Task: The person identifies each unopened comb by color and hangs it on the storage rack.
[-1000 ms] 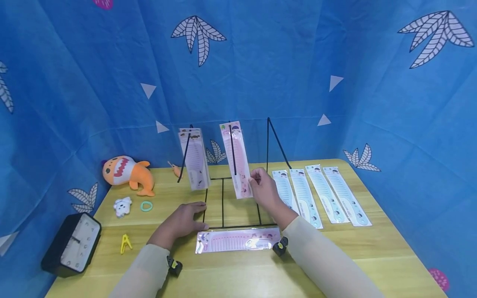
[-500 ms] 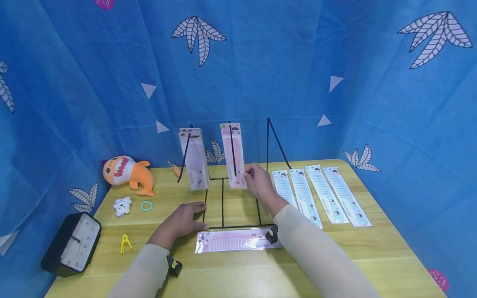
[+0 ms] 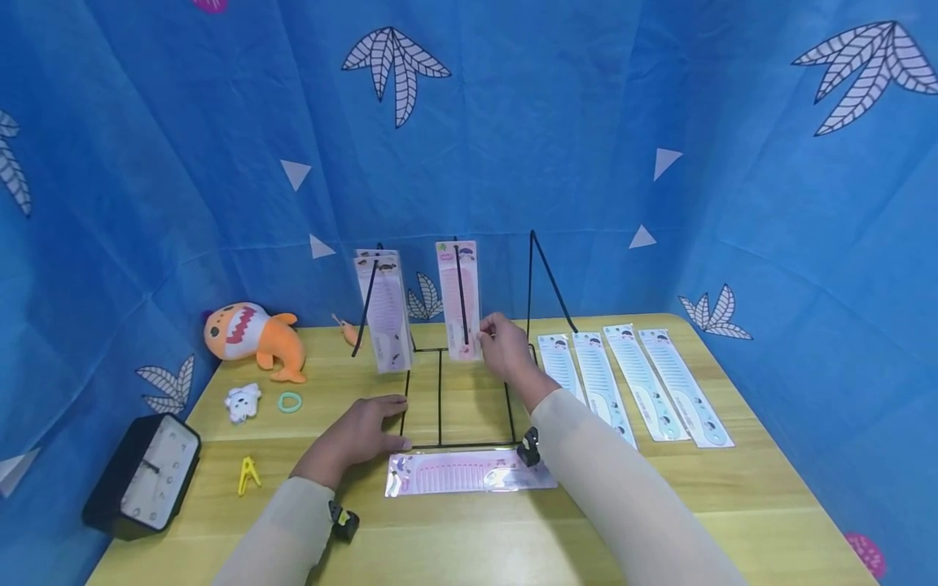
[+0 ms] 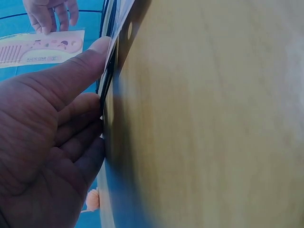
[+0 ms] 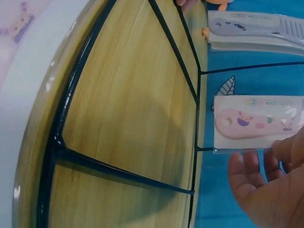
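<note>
A pink comb in a clear-fronted pack (image 3: 449, 309) hangs upright on the middle hook of a black wire rack (image 3: 440, 399). My right hand (image 3: 506, 350) pinches the pack's lower right edge; in the right wrist view the thumb lies at the edge of the comb pack (image 5: 256, 121). My left hand (image 3: 362, 431) rests at the rack's front left corner, fingers extended, and in the left wrist view its thumb and fingertips touch the frame side. Purple packaged combs (image 3: 388, 317) hang on the left hook. Another pink packaged comb (image 3: 454, 474) lies flat along the rack's front bar.
Several blue packaged combs (image 3: 637, 382) lie right of the rack, below a bare right hook (image 3: 553, 281). At left are an orange shark plush (image 3: 256, 338), a white figurine (image 3: 243, 403), a green ring (image 3: 289, 402), a yellow clip (image 3: 248, 474) and a black clock (image 3: 146, 476).
The pink pack has moved up and back along the middle hook, from tilted to upright, with my right hand following it. My left hand has stayed in place.
</note>
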{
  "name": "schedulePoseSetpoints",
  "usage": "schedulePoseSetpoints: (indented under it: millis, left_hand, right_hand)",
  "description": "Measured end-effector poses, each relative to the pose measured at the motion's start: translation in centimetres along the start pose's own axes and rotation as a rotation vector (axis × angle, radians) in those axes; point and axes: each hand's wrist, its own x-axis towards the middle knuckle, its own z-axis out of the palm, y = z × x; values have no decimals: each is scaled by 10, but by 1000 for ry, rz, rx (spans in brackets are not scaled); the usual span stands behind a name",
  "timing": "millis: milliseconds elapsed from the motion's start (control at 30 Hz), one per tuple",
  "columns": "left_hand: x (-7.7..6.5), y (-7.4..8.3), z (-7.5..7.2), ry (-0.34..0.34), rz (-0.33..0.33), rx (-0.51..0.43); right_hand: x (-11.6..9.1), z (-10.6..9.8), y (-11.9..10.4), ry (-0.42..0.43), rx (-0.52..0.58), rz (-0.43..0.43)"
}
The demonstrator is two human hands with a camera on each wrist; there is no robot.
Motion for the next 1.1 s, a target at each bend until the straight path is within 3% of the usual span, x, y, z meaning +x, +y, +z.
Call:
schedulePoseSetpoints:
  millis: [767,967,1100]
  left_hand:
    - [-1,3,0,-6,-39,-6]
    - [-2,5,1,-9,-38,-4]
    - [-2,5,-1,-3,-31,4]
  right_hand:
    - [0,4,5,-1,35,-43]
    - [-11,2,17,-5,21,-83]
    - [-24,-10,25,-82,57,-113]
